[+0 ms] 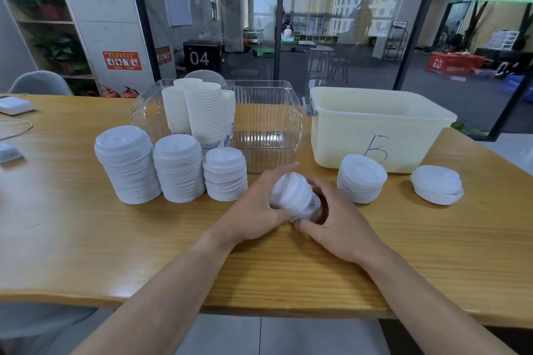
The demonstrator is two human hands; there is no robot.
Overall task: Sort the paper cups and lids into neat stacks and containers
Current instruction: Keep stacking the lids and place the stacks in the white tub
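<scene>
Both hands hold a small stack of white lids [294,196], tilted on its side just above the wooden table [86,239]. My left hand [256,210] grips it from the left, my right hand [337,222] from the right. Three upright lid stacks stand to the left: a tall one [127,164], a middle one [178,167] and a shorter one [225,176]. Two low lid stacks [360,179] [437,184] sit to the right. Stacked paper cups [202,112] stand in the left part of a clear plastic basket [268,124].
A cream plastic tub [375,130] marked "B" stands at the back right, behind the low lid stacks. A white device [14,105] and a cable lie at the table's far left. A grey chair [40,83] stands behind the table, and a glass wall beyond.
</scene>
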